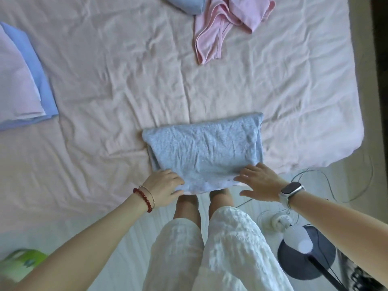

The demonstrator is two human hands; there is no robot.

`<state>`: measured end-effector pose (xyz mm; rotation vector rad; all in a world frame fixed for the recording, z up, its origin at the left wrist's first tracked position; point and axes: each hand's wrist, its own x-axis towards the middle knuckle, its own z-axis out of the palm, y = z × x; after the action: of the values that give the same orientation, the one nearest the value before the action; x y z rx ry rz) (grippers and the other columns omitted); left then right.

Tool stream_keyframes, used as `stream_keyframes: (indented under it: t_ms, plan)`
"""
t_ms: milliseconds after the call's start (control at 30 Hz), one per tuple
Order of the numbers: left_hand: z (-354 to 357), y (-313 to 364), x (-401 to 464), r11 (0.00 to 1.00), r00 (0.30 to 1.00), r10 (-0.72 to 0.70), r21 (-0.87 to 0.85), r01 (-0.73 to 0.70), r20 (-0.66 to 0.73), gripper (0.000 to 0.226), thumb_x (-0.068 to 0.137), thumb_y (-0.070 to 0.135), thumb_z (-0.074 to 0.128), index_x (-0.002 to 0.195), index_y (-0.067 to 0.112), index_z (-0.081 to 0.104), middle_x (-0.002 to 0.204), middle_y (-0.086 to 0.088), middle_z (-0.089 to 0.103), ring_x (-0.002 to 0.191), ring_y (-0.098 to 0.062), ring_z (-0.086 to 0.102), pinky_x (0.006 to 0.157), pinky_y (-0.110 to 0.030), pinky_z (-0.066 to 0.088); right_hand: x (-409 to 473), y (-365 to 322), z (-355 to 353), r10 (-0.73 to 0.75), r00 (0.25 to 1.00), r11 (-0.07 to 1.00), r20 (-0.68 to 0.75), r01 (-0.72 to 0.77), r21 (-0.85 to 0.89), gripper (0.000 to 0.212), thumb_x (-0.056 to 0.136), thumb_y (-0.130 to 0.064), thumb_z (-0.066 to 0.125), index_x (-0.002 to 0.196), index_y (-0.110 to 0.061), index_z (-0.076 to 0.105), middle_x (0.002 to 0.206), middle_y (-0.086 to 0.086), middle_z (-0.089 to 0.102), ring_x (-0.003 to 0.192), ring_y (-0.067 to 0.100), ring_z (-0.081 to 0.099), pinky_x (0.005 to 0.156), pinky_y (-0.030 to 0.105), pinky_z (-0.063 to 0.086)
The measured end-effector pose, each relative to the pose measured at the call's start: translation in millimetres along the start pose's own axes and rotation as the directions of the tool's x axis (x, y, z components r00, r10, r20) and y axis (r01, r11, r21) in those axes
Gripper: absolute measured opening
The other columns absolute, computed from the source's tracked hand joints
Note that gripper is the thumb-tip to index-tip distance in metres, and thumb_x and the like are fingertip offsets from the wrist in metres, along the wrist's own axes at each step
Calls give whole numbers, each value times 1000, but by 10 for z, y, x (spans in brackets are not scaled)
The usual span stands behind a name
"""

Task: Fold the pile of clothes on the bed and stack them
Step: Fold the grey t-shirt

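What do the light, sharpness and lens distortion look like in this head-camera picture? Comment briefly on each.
Head view: soft, even daylight, with no hard shadows on the bed sheet and only faint shade under the folded grey garment; the centre is fairly sharp, while the white trousers and the fan base near the lower edge look blurred; wide-angle distortion bends the bed's right edge and stretches both forearms.

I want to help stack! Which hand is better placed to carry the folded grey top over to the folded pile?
Probably the left hand. It already holds the near left corner of the folded grey cotton top, and the folded pink and blue pile lies on that side. The right hand rests open, farther away.
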<state>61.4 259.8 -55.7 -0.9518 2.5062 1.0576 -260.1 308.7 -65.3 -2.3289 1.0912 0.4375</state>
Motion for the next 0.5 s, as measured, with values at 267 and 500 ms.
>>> stream_keyframes:
  t_ms: [267, 500]
  plan:
    - [-628, -515, 527, 773, 757, -629, -39, 634, -177, 59, 84, 39, 60, 136, 19, 40, 136, -6, 45, 125, -29, 35, 99, -42, 31, 651, 368, -642, 542, 789, 840, -288, -509, 188, 41, 87, -26, 53, 125, -11, 53, 127, 13, 53, 117, 33, 49, 90, 46, 40]
    - [-743, -842, 562, 706, 784, -609, -370, 604, 117, 30, 86, 30, 63, 95, 2, 59, 95, -13, 59, 92, -28, 56, 76, -32, 38, 861, 691, -863, 652, 741, 652, 163, -657, 377, 20, 90, -29, 51, 103, -13, 55, 104, 7, 51, 107, 29, 50, 80, 35, 39]
